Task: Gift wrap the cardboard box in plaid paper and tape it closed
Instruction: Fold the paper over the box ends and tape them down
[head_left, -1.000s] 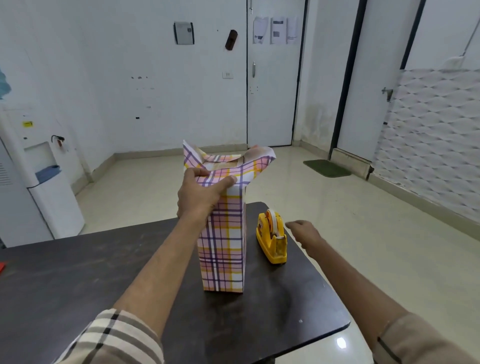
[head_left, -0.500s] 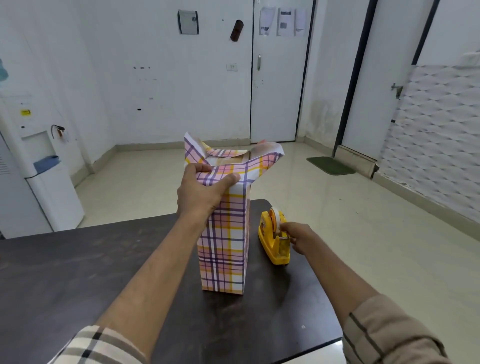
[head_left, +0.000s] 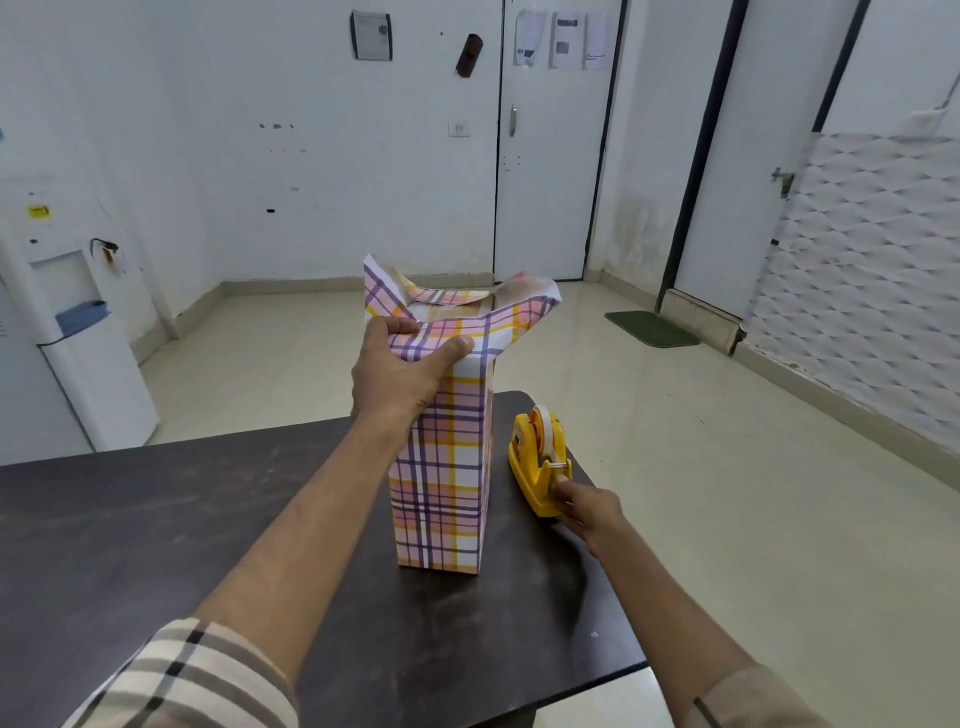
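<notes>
White walls and a pale tiled floor surround the dark counter (head_left: 156, 545) I am looking down on. At its centre stands the cardboard box (head_left: 441, 467), upright on its narrow end and already sleeved in plaid paper (head_left: 447, 332), pink with purple and yellow lines. At the top the paper is unsealed: loose flaps flare up and outward, and a strip of bare cardboard shows between them.

My left hand (head_left: 400, 374) grips the top near edge of the box, fingers over the rim and thumb pressed flat against the front face, pinning a folded flap of paper down.

Just beside the box, at about three o'clock from it and not touching, sits a yellow tape dispenser (head_left: 537, 467) with its roll upright. My right hand (head_left: 589, 506) is at the dispenser's near end, fingers closed in a pinch by the cutter; I cannot tell whether tape is actually between them.

Farther out, a white water dispenser (head_left: 78, 338) stands at nine o'clock, a closed door (head_left: 550, 182) at twelve, and a green mat (head_left: 652, 328) at two.
</notes>
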